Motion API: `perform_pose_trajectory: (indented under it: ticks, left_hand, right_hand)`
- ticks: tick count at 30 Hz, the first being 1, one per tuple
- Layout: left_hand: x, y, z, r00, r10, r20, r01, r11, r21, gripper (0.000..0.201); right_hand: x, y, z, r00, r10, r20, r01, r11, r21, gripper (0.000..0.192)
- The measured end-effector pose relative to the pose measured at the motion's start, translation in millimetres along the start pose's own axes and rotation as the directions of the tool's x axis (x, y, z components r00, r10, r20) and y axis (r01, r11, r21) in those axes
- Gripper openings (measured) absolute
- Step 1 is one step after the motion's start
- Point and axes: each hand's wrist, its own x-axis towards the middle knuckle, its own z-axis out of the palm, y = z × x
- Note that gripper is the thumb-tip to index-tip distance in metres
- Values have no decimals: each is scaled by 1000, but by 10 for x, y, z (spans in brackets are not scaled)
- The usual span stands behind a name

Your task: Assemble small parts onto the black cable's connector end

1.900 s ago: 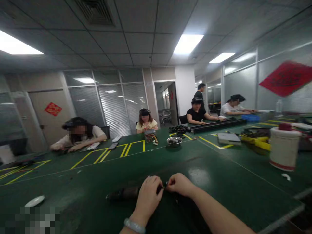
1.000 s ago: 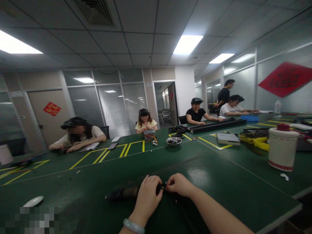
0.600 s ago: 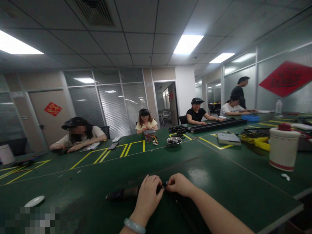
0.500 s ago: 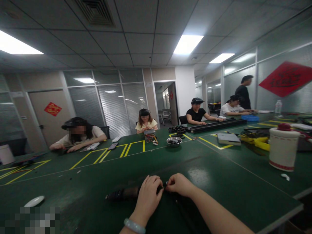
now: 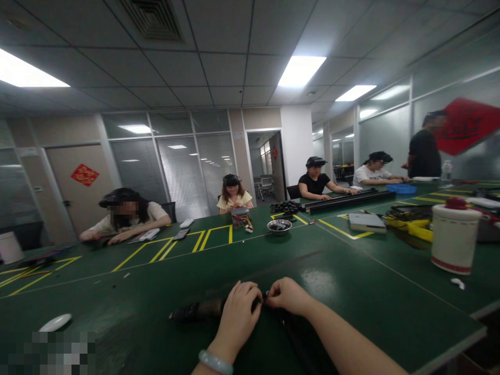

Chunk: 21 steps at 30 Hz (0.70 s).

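My left hand (image 5: 236, 314), with a pale bracelet on the wrist, is closed over the right end of a long dark bar (image 5: 197, 310) lying on the green table (image 5: 351, 291). My right hand (image 5: 288, 295) pinches a tiny part at that same end, fingertips meeting those of the left hand. The small part between the fingers is too small to identify. Dark strips run from under my right forearm toward me.
A white jar with a red lid (image 5: 454, 236) stands at the right, yellow tools (image 5: 412, 228) behind it. A metal bowl (image 5: 279, 225) sits mid-table, a white dish (image 5: 55, 322) at the left. Several seated people work across the table; one person (image 5: 425, 148) stands far right.
My hands have stayed in place on the bar. The standing person in black has walked from behind the seated workers to the far right.
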Motion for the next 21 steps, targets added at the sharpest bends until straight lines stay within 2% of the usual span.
perform_pose_trajectory:
  ticks: [9,14,21]
  left_hand:
    - [6,-29,27,1000,-23,2,23,1000,-16,10]
    - [5,-12,7,1000,-3,12,3,1000,-11,13]
    - [2,16,-16,999,-39,-17,39,999,4,12]
  right_hand:
    - [-27,-62,-22,1000,6,26,-8,998,68,16]
    - [-25,-63,-22,1000,22,17,-23,998,56,15]
    - [-32,-71,-40,1000,11,14,-12,999,43,14]
